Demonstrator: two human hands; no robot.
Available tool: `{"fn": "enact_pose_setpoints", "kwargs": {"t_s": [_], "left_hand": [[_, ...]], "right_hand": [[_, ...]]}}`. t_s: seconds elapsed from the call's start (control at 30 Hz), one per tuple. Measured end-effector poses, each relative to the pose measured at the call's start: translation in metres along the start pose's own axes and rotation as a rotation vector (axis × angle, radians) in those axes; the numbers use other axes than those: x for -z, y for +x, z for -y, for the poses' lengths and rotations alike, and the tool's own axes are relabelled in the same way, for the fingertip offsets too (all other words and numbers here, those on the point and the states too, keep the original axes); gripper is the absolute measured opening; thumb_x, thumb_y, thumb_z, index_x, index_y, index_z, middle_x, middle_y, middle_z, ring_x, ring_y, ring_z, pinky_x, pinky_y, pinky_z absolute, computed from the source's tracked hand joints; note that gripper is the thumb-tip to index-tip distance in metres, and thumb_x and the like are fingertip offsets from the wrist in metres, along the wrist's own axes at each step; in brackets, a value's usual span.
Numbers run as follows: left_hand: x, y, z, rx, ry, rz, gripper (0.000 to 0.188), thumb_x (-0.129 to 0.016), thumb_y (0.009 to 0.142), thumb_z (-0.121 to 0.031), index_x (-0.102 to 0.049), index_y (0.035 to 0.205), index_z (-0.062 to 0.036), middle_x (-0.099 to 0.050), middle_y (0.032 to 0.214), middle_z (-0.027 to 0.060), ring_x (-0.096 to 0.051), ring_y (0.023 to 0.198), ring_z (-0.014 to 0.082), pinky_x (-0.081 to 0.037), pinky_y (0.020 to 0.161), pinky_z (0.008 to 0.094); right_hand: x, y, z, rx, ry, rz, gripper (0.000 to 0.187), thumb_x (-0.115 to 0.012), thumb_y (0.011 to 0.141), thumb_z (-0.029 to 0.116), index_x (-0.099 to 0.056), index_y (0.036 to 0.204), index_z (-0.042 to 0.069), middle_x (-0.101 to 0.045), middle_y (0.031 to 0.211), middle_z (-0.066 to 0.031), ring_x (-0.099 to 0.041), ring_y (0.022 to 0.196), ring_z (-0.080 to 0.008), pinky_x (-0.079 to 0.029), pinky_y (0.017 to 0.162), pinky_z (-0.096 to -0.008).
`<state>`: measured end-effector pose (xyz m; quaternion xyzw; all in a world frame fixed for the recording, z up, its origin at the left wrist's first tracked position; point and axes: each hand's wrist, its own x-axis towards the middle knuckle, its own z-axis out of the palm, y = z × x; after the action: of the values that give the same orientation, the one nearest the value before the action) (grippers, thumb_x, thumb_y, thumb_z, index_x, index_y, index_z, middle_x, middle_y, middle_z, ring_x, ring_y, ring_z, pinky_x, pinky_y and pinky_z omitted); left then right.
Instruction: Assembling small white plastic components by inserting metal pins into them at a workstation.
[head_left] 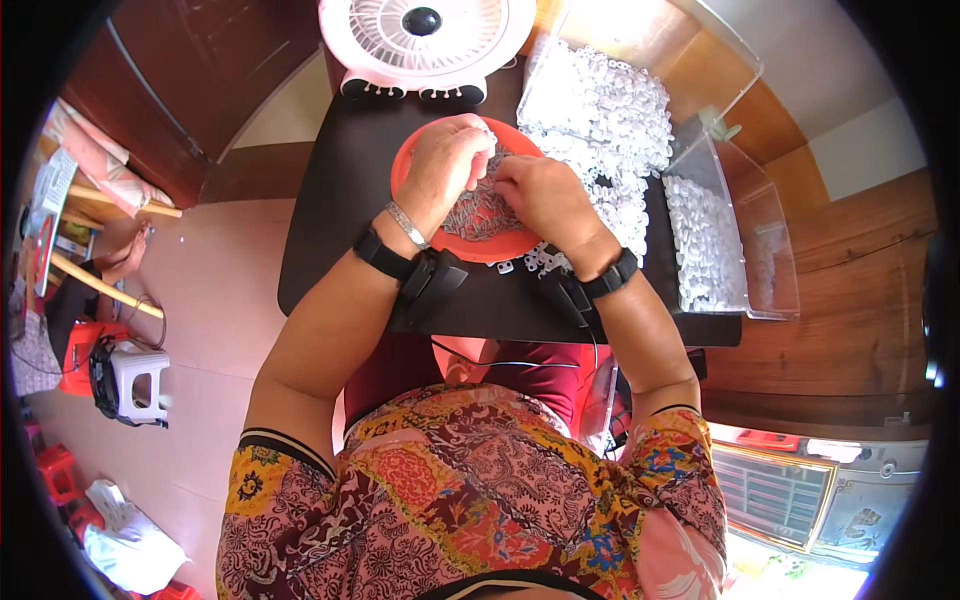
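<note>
Head view looks straight down on a dark table (pixel 330 240) where both hands meet over an orange dish (pixel 412 160). The left hand (pixel 443 165) curls inward, fingers bunched together over the small white parts (pixel 480 212) heaped in the dish; it seems to pinch one of them, though the piece itself is too small to make out. The right hand (pixel 545 195) lies just beside it, fingers folded down onto the same heap, and whether it grips a piece or only steadies the pile I cannot tell. The two hands touch or nearly touch at the fingertips, which suits fine work on tiny pieces held close together.

The dish sits right in front of the person, so the wrists can rest near its rim. A few loose white pieces (pixel 530 262) lie on the table just below the dish. To the right, a large pile of white parts (pixel 600 110) spreads across the table within easy reach, and a clear tray (pixel 755 250) holds more of them. A white fan (pixel 425 40) stands at the far edge, facing the person.

Each wrist carries a black strap (pixel 380 252) with a dark device; the left also has a silver bracelet (pixel 405 225). The hands hide most of the dish's middle. A white stool (pixel 135 375) stands on the floor far left; things near the rim are bent and blurred.
</note>
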<state>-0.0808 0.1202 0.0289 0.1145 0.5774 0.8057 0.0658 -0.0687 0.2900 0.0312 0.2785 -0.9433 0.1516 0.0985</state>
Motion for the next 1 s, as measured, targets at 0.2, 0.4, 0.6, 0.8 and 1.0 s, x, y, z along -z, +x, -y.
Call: {"fn": "enact_pose_setpoints", "kwargs": {"t_s": [0.2,0.4,0.6,0.8,1.0], "left_hand": [[0.000,-0.001,0.003,0.034,0.030,0.003,0.018,-0.053,0.086,-0.019,-0.059,0.075,-0.0059,-0.055,0.061,-0.0003,-0.048,0.049,0.0064,-0.035,0.045,0.0195],[0.000,-0.001,0.005,-0.036,0.250,0.070,0.020,-0.052,0.086,-0.021,-0.060,0.078,-0.0044,-0.060,0.073,0.0013,-0.054,0.062,0.0080,-0.040,0.053,0.0210],[-0.013,-0.007,0.012,-0.361,0.522,0.235,0.017,-0.055,0.083,-0.015,-0.061,0.081,0.0011,-0.056,0.076,0.0102,-0.057,0.071,0.0237,-0.044,0.064,0.0335],[-0.016,-0.010,0.008,-0.146,0.357,0.295,0.017,-0.055,0.084,-0.013,-0.061,0.078,0.0018,-0.059,0.074,0.0072,-0.055,0.063,0.0158,-0.043,0.059,0.0286],[-0.008,-0.009,-0.002,0.021,0.180,0.310,0.020,-0.049,0.087,-0.017,-0.058,0.078,-0.0017,-0.055,0.070,0.0037,-0.050,0.059,0.0103,-0.038,0.052,0.0232]], "right_hand": [[0.011,-0.007,-0.002,-0.157,0.573,-0.205,0.014,-0.061,0.083,-0.001,-0.066,0.096,0.002,-0.069,0.081,-0.0085,-0.066,0.075,-0.0138,-0.052,0.068,-0.0264],[0.009,-0.008,-0.010,-0.277,0.923,-0.211,0.015,-0.056,0.089,0.001,-0.059,0.103,-0.002,-0.067,0.084,-0.0065,-0.062,0.074,-0.0099,-0.051,0.068,-0.0241],[0.014,-0.012,-0.010,-0.263,1.034,-0.179,0.010,-0.054,0.090,0.003,-0.057,0.099,-0.001,-0.061,0.075,-0.0031,-0.058,0.069,-0.0084,-0.049,0.064,-0.0235],[0.020,-0.013,-0.009,-0.235,1.024,-0.063,0.010,-0.053,0.090,0.004,-0.057,0.099,0.002,-0.061,0.074,-0.0017,-0.056,0.067,-0.0070,-0.046,0.062,-0.0232],[0.018,-0.016,-0.004,-0.172,0.914,-0.177,0.013,-0.059,0.086,0.003,-0.056,0.098,0.003,-0.062,0.073,-0.0029,-0.057,0.068,-0.0067,-0.047,0.062,-0.0231]]}}
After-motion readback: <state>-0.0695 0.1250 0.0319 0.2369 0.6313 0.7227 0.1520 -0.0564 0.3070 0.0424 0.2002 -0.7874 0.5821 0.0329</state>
